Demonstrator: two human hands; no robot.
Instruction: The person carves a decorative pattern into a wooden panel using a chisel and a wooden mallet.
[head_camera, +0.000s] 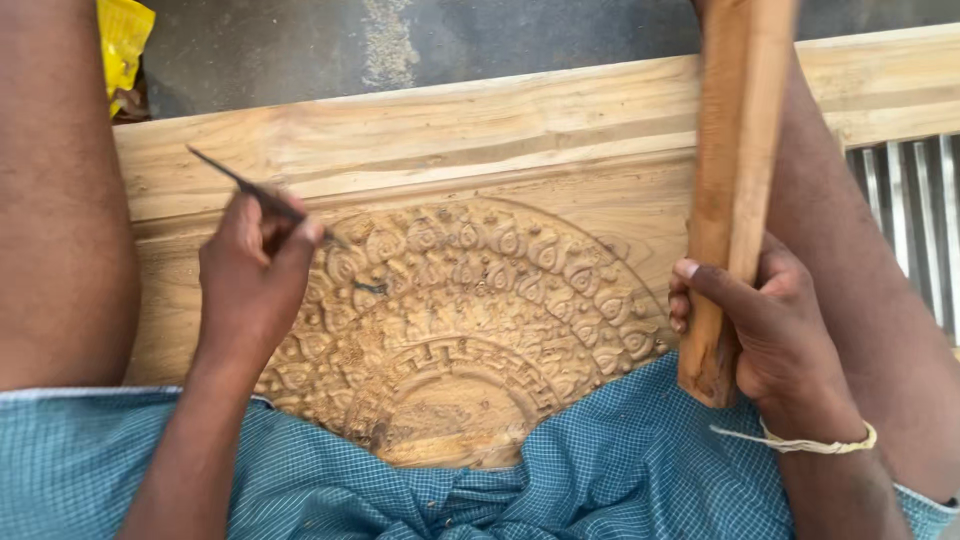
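A pale wooden panel (480, 130) lies across my lap, carved with a round medallion (470, 310) of rings of small petal shapes. My left hand (255, 270) grips a thin dark chisel (232, 178), its tip resting on the carving's upper left part. My right hand (765, 330) is closed around a long wooden mallet stick (735, 150), held upright to the right of the medallion and above the panel. A pale string is tied around my right wrist. Blue checked cloth (600, 470) covers my lap and hides the carving's lower edge.
My bare legs flank the panel on the left (55, 190) and right (880, 300). A yellow bag (122, 40) lies on the grey floor at the top left. Metal bars (910, 210) show at the right edge.
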